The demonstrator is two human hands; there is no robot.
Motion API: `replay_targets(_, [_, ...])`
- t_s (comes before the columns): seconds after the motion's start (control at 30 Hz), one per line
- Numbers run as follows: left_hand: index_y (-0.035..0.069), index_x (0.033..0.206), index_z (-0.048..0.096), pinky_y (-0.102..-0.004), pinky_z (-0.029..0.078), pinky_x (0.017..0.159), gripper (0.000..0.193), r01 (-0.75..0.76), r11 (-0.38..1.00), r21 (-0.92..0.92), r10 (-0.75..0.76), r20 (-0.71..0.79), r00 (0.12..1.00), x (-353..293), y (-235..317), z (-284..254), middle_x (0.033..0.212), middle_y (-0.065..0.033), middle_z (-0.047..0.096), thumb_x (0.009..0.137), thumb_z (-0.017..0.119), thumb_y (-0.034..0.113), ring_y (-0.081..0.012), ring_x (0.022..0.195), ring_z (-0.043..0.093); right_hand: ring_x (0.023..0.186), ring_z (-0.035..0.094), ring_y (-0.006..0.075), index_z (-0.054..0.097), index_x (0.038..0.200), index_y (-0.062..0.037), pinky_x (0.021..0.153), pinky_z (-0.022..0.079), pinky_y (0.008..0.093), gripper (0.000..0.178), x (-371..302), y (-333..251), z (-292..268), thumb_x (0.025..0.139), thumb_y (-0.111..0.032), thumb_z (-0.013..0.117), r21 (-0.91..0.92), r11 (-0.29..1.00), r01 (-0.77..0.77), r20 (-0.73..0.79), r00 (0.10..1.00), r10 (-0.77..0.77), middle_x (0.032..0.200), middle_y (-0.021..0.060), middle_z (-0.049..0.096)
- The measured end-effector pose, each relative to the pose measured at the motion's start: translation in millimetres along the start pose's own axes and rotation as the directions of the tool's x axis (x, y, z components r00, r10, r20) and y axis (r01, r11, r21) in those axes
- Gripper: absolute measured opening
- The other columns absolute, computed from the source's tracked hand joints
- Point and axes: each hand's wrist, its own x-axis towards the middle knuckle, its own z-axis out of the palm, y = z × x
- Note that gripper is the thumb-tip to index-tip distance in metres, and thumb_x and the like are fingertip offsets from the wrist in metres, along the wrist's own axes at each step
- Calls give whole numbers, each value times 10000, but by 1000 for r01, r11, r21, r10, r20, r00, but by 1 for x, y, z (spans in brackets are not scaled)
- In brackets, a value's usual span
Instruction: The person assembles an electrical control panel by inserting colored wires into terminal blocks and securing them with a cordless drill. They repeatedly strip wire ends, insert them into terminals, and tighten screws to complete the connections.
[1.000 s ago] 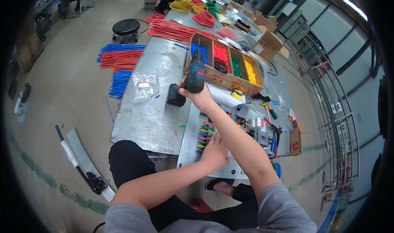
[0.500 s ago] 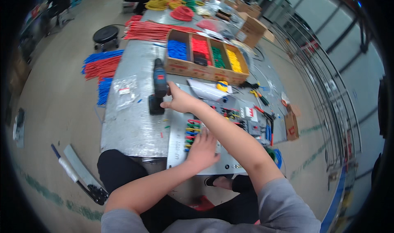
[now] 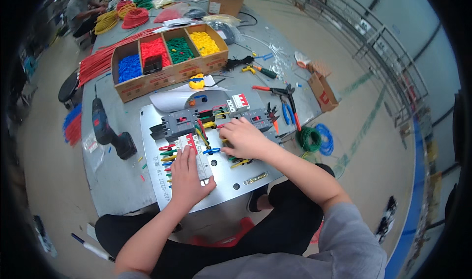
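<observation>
A silver metal mounting plate (image 3: 223, 186) lies at the near table edge, carrying dark moulded-case breakers (image 3: 181, 123), white miniature breakers (image 3: 203, 167) and short looped wires (image 3: 168, 153) in red, green, yellow and blue. My left hand (image 3: 186, 181) rests on the white breakers at the plate's left half, fingers stretched out. Over the right half, my right hand (image 3: 246, 140) bends down among the wires, its thumb apart from the fingers; what lies beneath the palm is hidden. A cordless drill (image 3: 109, 131) lies on the table left of the plate, touched by neither hand.
Behind the plate stands a divided cardboard box (image 3: 162, 73) of blue, red, green and yellow caps. A tape measure (image 3: 196, 81) sits on curled white paper (image 3: 169, 100). Pliers (image 3: 286, 113), cutters (image 3: 290, 95) and wire coils (image 3: 309, 138) are at the right. Red wires (image 3: 93, 65) lie far left.
My right hand has let go of the drill and moved right, onto the plate. The left hand now lies on the white breakers. The view has turned toward the right.
</observation>
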Motion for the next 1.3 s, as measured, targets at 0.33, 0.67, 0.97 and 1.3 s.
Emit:
replay_targets(0.33, [-19,1721,331,-569,318,1303,1135,8,999,31,-8,17,1000,-2,2,-1,1731,-278,371,769,891,241,-468,1574,397,969,675,200,840,782,-160,1004,453,343,103,21,-22,52,831,-212,765,-486,859,161,9,984,-179,779,-25,745])
replay_targets(0.67, [-26,1688,390,-555,339,1296,1074,-6,999,50,6,-12,1000,0,4,2,1726,-264,399,781,888,264,-455,1577,415,1014,681,203,882,834,-157,1093,404,369,167,29,-29,33,893,-241,751,-503,819,275,200,959,-199,846,-30,805])
replay_targets(0.97, [-67,1638,432,-588,356,1272,1032,-13,1000,17,14,-58,998,-2,3,6,1695,-290,422,783,888,289,-503,1559,419,1020,719,200,897,896,-176,1096,386,365,197,40,-34,35,919,-278,730,-550,694,464,399,876,-271,896,-24,826])
replay_targets(1.3, [-45,1643,422,-568,350,1305,1029,4,999,49,-1,-52,999,-4,5,4,1711,-279,415,782,884,280,-475,1574,414,986,744,207,901,906,-223,1143,366,393,176,48,-42,43,944,-260,734,-589,641,493,449,859,-248,891,-37,826])
